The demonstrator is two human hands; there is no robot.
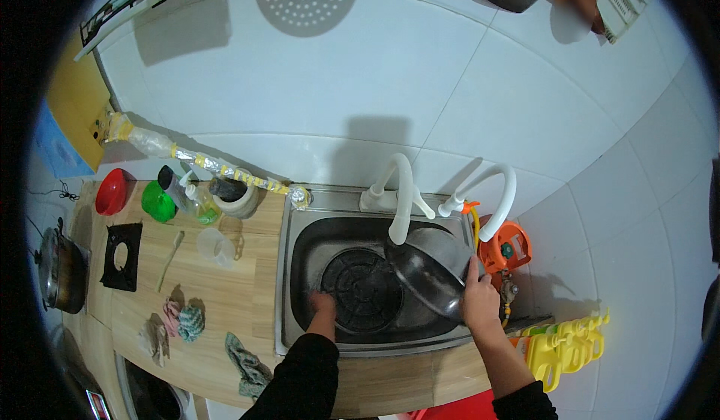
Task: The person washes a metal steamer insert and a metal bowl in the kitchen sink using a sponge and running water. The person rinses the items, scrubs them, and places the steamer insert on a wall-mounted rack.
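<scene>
A stainless steel sink (pixel 284 307) lies before me. My right hand (pixel 481 302) grips the right rim of a dark metal wok or pan (pixel 430 285), which is tilted in the right half of the basin. My left hand (pixel 323 303) is over the basin's left side, apart from the pan; it is blurred, and its fingers do not show clearly. A dark, round, ribbed piece (pixel 363 290) lies on the basin floor between my hands. The white faucet's curved spout (pixel 400 206) ends just above the pan's upper left edge.
A second white spout (pixel 503 200) and an orange gas cylinder collar (pixel 509 245) stand to the right, with yellow-capped jugs (pixel 562 347) nearer. On the left counter are a green rag (pixel 246 366), a toothbrush (pixel 170 259), a plastic cup (pixel 215 247) and a soap pump bottle (pixel 203 206).
</scene>
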